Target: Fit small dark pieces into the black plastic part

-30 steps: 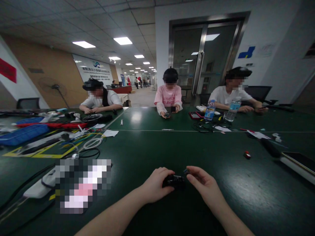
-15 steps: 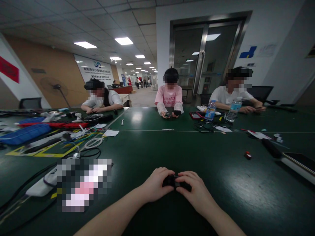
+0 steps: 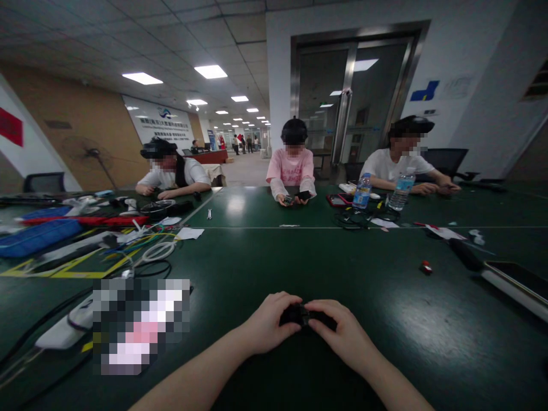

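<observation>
Black object [image 3: 303, 314] is held by left hand [image 3: 270, 322] and right hand [image 3: 343, 326], fingers [image 3: 291, 298] clamped on it.

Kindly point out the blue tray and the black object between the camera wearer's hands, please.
Black object [image 3: 299, 314]: head view, its exposed middle.
Blue tray [image 3: 39, 239]: head view, its near side wall.

The glossy dark green worktop [image 3: 240, 268] bears a white oblong power strip [image 3: 57, 334], a blue plastic tray [image 3: 40, 237] and a white paper sheet [image 3: 190, 233] leftward, two blue-labelled clear plastic bottles [image 3: 362, 193] and a small red-topped object [image 3: 425, 268] rightward.
</observation>
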